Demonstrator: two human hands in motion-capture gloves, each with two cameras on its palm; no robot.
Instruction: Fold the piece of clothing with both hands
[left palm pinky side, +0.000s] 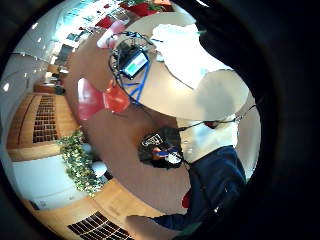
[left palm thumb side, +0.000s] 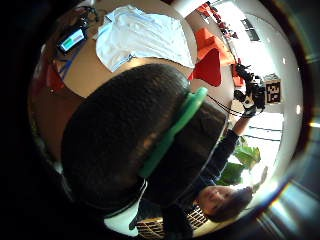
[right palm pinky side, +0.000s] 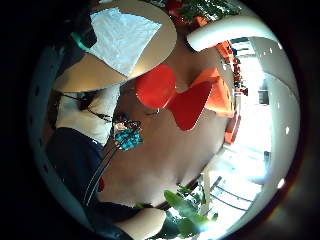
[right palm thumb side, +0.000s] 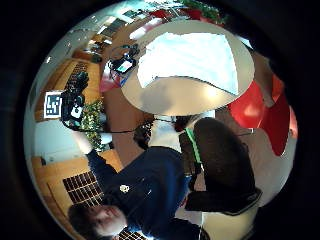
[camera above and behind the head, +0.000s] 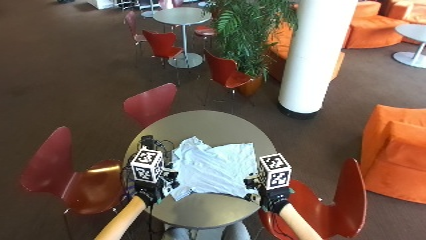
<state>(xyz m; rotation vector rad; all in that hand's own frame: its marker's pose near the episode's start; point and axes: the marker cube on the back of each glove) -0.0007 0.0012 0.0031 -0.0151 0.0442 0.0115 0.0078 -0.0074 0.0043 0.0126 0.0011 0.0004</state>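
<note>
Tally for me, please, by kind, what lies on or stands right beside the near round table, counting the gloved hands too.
White piece of clothing: 1
Dark device with cables: 1
Red chairs beside the table: 3
Gloved hands, left hand and right hand: 2
Total: 7

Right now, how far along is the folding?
Barely begun. The white garment lies rumpled and mostly spread on the round table, with no neat fold showing. The left hand and right hand are at its near corners; their fingers are hidden. All the folds remain.
</note>
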